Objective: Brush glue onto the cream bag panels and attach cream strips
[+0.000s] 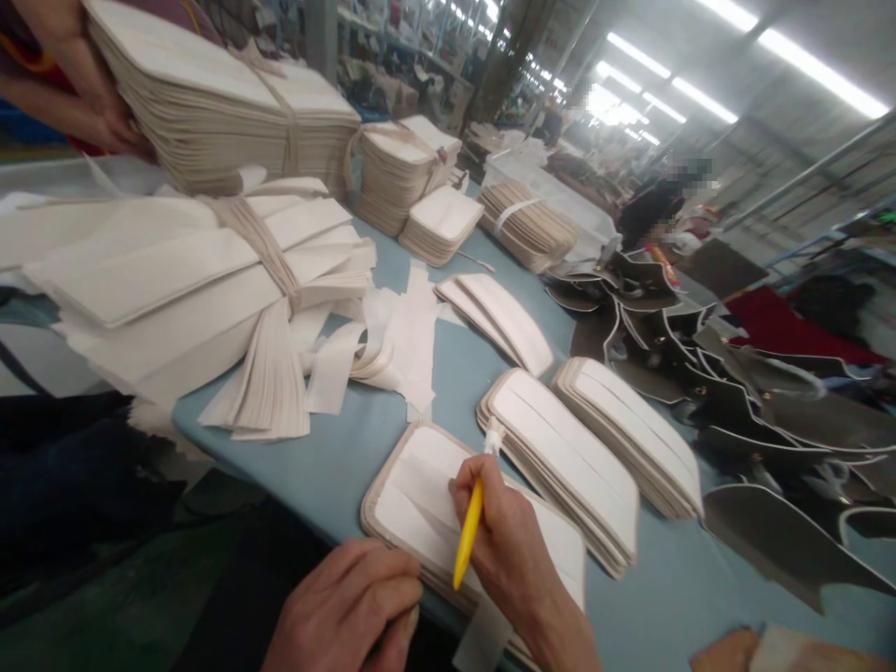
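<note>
My right hand (pixel 514 546) grips a small brush with a yellow handle (pixel 469 537). Its pale bristle end is at the near corner of a stack of long white-topped panels (pixel 567 457). Beneath the hand lies a wider stack of rounded, cream-edged panels (pixel 413 495), with a pale strip (pixel 484 635) hanging at its near side. My left hand (pixel 346 607) is curled beside this stack at the table's near edge, fingers closed; whatever they may hold is hidden. Another long stack (pixel 630 439) sits to the right, and a few curved panels (pixel 497 317) lie beyond.
Tied bundles of cream strips (pixel 175 271) cover the table's left side. Taller bound stacks (pixel 210 103) stand behind, with another person's hands (pixel 105 112) at one. A clear bin (pixel 588 201) is farther back. Dark, white-edged pieces (pixel 763 411) pile up on the right.
</note>
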Tool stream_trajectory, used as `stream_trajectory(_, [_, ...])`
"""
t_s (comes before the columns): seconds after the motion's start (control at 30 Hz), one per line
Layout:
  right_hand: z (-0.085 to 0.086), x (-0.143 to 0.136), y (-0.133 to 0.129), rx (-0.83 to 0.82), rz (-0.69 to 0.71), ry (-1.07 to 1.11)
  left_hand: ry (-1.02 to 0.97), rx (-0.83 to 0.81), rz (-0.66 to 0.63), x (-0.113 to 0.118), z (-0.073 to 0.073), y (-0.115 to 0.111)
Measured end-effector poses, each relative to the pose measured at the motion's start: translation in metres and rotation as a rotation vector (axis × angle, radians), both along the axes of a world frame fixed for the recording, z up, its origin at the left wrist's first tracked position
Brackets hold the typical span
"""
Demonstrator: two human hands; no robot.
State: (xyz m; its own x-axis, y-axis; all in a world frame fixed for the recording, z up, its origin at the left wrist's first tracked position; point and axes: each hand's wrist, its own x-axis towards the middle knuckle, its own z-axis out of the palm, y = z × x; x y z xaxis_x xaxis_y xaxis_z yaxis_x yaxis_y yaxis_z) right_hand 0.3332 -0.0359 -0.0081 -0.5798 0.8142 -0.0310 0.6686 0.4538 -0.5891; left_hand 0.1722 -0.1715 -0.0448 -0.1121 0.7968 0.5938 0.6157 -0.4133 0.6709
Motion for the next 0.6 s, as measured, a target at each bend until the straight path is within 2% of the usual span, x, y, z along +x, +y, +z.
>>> stream_trajectory(0.13, [-0.001,-0.003,-0.001,0.089,0.029,-0.021,0.087,0.016,0.080,-0.007,-0.003,0.012])
stream_trajectory(0.3, [-0.001,-0.007,0.002,0.197,0.020,-0.097,0.075,-0.072,0.062,-0.010,-0.011,0.015])
stream_trajectory(0.6, [0.003,-0.004,0.016,0.089,0.111,-0.099,0.094,-0.081,0.038,-0.015,-0.009,0.017])
